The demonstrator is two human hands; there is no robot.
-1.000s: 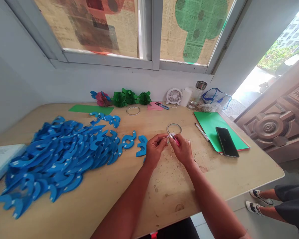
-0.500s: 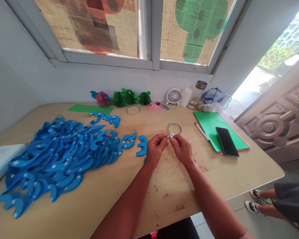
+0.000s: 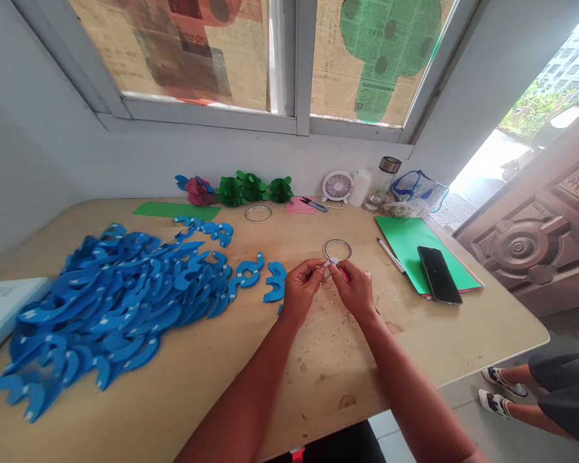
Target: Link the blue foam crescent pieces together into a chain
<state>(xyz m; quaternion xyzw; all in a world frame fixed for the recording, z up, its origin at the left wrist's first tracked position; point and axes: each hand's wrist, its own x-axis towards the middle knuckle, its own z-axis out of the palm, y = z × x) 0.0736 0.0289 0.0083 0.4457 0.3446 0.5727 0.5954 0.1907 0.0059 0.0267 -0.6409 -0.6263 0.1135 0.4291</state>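
The desk (image 3: 207,392) fills most of my view, with bare wood near me. Over its left part spreads a heap of blue curved pieces (image 3: 120,296), many with small white patches on them. To the right lie green sheets (image 3: 405,241), well apart from the hands.

The left hand (image 3: 303,287) and the right hand (image 3: 356,290) meet over the middle of the desk, the fingers of both bent inward and closed. Just beside the left wrist I have a small blue stack (image 3: 274,283); just past the fingertips is a metal ring (image 3: 337,240).

The right fingers are curled round a pink object (image 3: 346,278), mostly hidden, so I can't tell what it is. Smallest of all is the white piece (image 3: 333,261) between the two hands: the left fingers pinch it, and the right thumb comes up close against it. Whether the right fingers grip it too, I can't make out.

I judge the step in hand to be fine fingertip work on that piece; whether it is being cut, peeled or folded is too small for me to read. The next move, I think, calls for a steady left pinch and short, light right-hand motion.
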